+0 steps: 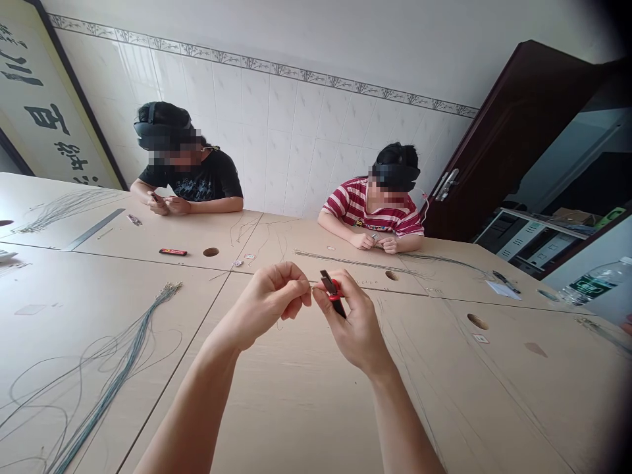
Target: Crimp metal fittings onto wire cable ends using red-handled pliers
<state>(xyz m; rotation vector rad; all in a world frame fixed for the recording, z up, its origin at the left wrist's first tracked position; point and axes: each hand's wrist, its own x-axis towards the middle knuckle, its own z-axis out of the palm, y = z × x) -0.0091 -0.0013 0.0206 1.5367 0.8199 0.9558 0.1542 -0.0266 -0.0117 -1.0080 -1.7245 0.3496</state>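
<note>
Above the middle of the table, my left hand [276, 296] is closed in a pinch, thumb against the forefinger, on the end of a thin cord. A fine strand shows over its fingers, and another hangs faintly below. Close beside it, my right hand [353, 322] grips a small red-and-black tool [336, 304] with a dark flat tip pointing up; its exact kind is unclear. The right thumb and forefinger almost meet the left fingertips, where something tiny is hardly visible. To the left lies a bundle of grey-blue cords [131, 352] with small metal ends.
Across the table [296, 408] sit two people, one in a black shirt [212, 181], one in a striped shirt [353, 201], both handling small things. A red-and-black object [173, 251], a metal ruler [96, 228], more cords [74, 205], a pen [506, 282] and a water bottle [597, 280] lie around.
</note>
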